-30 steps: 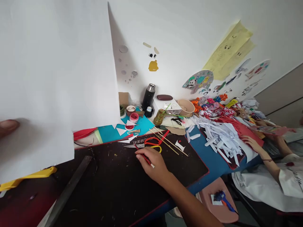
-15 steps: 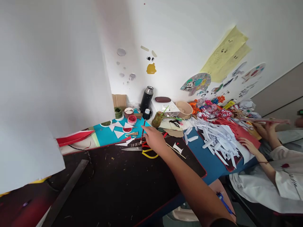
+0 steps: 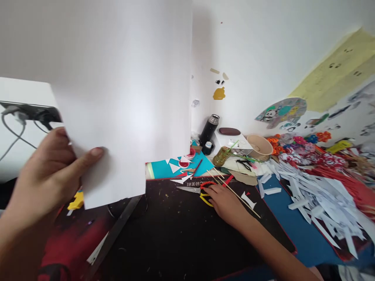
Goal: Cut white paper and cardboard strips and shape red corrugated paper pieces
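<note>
My left hand (image 3: 49, 175) pinches the lower left edge of a large white paper sheet (image 3: 125, 97), thumb in front and fingers behind. The sheet is raised upright and hides much of the wall and desk behind it. On the black mat (image 3: 164, 238), my right hand (image 3: 228, 201) has its fingers curled on the handles of red-and-yellow scissors (image 3: 189, 189), whose blades point left. Just beyond them a dark red paintbrush (image 3: 198, 166) rests on turquoise paper (image 3: 161, 168), near white paper triangles (image 3: 174, 168) and an open red paint pot (image 3: 184, 163).
Thin wooden sticks (image 3: 238, 197) lie right of the scissors. A metal ruler (image 3: 117, 230) crosses the mat's left side. At the back stand a black thermos (image 3: 209, 130), a jar of murky liquid (image 3: 221, 157) and a beige bowl (image 3: 259, 146). White paper strips (image 3: 322, 203) pile up at right.
My right hand has left the paintbrush on the turquoise paper and come down to the scissors' handles. The view has swung left, bringing my left hand into sight; the co-worker's arms are out of view.
</note>
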Demonstrator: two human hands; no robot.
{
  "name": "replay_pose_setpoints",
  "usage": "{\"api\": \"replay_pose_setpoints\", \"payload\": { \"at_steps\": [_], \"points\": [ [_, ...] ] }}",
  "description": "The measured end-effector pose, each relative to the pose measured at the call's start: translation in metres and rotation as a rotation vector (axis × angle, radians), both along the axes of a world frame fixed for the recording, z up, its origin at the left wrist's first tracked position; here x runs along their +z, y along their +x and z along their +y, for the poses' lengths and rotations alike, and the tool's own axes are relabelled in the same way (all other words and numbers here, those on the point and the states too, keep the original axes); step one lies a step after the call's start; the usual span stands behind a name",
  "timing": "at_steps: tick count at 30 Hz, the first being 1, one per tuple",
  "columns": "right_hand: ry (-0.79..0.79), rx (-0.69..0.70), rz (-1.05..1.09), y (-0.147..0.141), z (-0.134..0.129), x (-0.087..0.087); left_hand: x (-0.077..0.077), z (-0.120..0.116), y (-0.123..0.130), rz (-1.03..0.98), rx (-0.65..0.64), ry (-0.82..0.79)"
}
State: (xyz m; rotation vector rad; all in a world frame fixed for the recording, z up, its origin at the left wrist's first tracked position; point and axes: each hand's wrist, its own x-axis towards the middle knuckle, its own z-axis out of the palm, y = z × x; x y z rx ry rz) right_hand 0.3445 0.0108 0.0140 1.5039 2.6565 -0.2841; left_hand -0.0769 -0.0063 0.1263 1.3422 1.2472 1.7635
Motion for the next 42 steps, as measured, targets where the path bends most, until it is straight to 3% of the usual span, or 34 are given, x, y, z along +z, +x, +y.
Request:
{"api": "replay_pose_setpoints", "payload": {
  "at_steps": [1,11,18,27,30,33,35,42],
  "points": [
    [-0.007,0.005,-0.017,0.000,0.001,0.000,0.001,0.003,0.003,-0.023,0.001,-0.059],
    [-0.032,0.023,-0.055,-0.009,-0.007,0.010,-0.004,0.027,0.023,-0.138,-0.065,-0.007],
    [-0.171,-0.109,0.037,-0.005,-0.031,0.013,-0.009,0.043,0.029,-0.143,-0.033,0.058],
    [-0.308,-0.258,0.300,-0.001,-0.053,0.001,-0.018,0.062,0.037,-0.176,-0.075,0.087],
    [-0.404,-0.317,0.456,-0.004,-0.062,-0.001,-0.018,0.066,0.040,-0.199,-0.089,0.090],
    [-0.733,-0.470,0.734,-0.014,-0.073,-0.001,-0.019,0.069,0.041,-0.185,-0.072,0.114],
    [-0.912,-0.471,0.917,-0.024,-0.078,-0.002,-0.020,0.070,0.041,-0.163,-0.071,0.132],
    [-1.050,-0.379,1.521,-0.073,-0.082,-0.018,-0.017,0.070,0.047,-0.130,-0.027,0.135]
  ]
}}
